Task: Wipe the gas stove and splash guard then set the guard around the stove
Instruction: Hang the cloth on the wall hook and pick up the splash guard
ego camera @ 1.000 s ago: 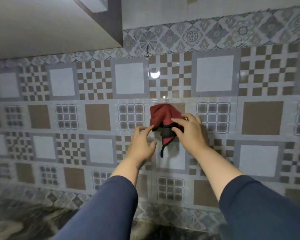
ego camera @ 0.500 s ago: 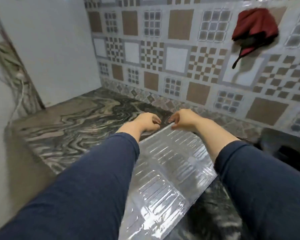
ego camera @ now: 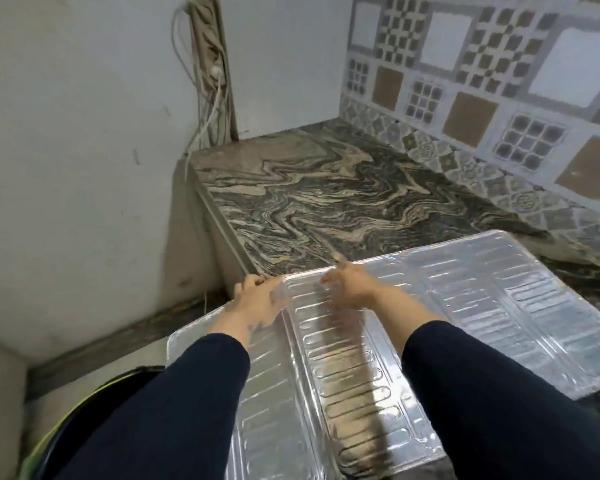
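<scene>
Both hands, the left hand [ego camera: 257,299] and the right hand [ego camera: 349,284], are motion-blurred at the far edge of the foil splash guard [ego camera: 499,306], so their grip cannot be told. Sleeves hide its near part.

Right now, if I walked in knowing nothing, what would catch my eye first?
Probably the shiny foil splash guard, spread open in ribbed panels across the near edge of the swirly marble countertop. The left hand and right hand both rest at its far edge. Behind, brown-and-white patterned wall tiles fill the upper right.
</scene>
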The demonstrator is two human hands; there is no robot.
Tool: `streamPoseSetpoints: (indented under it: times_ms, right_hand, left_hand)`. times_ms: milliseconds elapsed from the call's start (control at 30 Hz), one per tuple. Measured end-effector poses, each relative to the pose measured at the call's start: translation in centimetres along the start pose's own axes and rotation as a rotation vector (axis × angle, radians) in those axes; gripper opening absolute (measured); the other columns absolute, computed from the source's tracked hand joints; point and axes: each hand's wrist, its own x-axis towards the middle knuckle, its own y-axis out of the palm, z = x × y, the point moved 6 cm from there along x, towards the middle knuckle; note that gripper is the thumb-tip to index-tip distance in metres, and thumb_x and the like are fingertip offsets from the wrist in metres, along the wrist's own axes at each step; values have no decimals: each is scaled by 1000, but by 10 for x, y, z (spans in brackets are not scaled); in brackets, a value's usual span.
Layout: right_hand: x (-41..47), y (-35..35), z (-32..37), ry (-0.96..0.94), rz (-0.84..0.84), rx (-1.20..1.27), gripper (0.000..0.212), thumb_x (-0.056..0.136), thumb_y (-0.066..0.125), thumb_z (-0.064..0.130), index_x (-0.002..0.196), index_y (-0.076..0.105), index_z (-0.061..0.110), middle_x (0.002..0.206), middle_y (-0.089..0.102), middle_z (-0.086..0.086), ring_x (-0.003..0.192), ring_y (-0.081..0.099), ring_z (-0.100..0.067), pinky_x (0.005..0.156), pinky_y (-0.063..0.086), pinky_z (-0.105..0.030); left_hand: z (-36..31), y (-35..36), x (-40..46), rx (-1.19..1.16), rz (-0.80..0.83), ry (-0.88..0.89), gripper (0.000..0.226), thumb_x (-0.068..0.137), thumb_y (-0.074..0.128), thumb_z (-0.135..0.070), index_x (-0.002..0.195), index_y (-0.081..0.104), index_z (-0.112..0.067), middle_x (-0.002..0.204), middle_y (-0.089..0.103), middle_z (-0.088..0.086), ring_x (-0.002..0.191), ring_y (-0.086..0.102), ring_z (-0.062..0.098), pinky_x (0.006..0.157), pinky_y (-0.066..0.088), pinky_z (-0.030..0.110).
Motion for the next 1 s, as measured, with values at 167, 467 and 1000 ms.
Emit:
streamPoseSetpoints:
  times_ms: [167, 467, 1000]
  right_hand:
    - [33, 12, 4, -43, 47, -129, 53, 72, 72, 46, 120, 50, 42, 139, 42, 0, 137, 31, -25, 111, 24, -56]
    - [27, 4, 15, -71, 83, -261, 76, 51, 81, 59, 116, 44, 45, 132, 33, -5, 135, 22, -31, 113, -5, -60]
    - [-14, -64, 37, -262, -249, -32, 36, 69, 79, 21, 94, 65, 43, 63, 50, 25, 93, 52, -21, 98, 37, -43]
  left_hand:
    - [7, 9, 9, 91, 20, 20, 72, 86, 44, -65, 146, 9, -47, 139, 24, 1, 133, 23, 28, 114, 14, 55]
    - [6, 6, 17, 281, 21, 81, 89, 74, 47, -77, 146, 2, -50, 130, 30, 10, 126, 31, 32, 114, 9, 59]
    - [-39, -44, -29, 300, -239, 356, 82, 81, 50, -67, 147, 5, -48, 132, 32, 6, 123, 30, 24, 105, 30, 40]
